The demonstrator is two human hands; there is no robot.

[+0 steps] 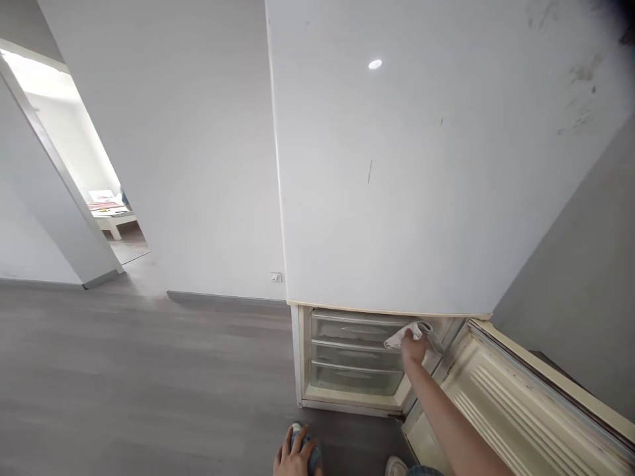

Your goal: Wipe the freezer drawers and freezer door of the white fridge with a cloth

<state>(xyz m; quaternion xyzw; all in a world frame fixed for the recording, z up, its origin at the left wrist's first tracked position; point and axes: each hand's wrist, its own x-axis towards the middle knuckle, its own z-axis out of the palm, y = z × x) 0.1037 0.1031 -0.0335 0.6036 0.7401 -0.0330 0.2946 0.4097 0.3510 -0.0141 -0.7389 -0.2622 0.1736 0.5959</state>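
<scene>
My right hand [413, 348] is closed on a whitish cloth [399, 336]. It holds the cloth at the upper right inside an open freezer compartment, by the inner side wall. Several clear drawers [357, 359] are stacked in that compartment, their fronts just left of the cloth. The freezer door [516, 396] stands swung out to the right of my right arm, its ribbed cream inner side showing dark marks. My left hand [294, 455] is low in the view with its fingers spread, over my leg and shoe, and holds nothing.
Above the compartment rises the large white upper front [387, 185] of the refrigerator, with some smudges. A wall socket [276, 277] is on the wall to its left. Grey flooring [149, 383] spreads left towards a doorway [74, 132]. My shoe [395, 465] is near the open door.
</scene>
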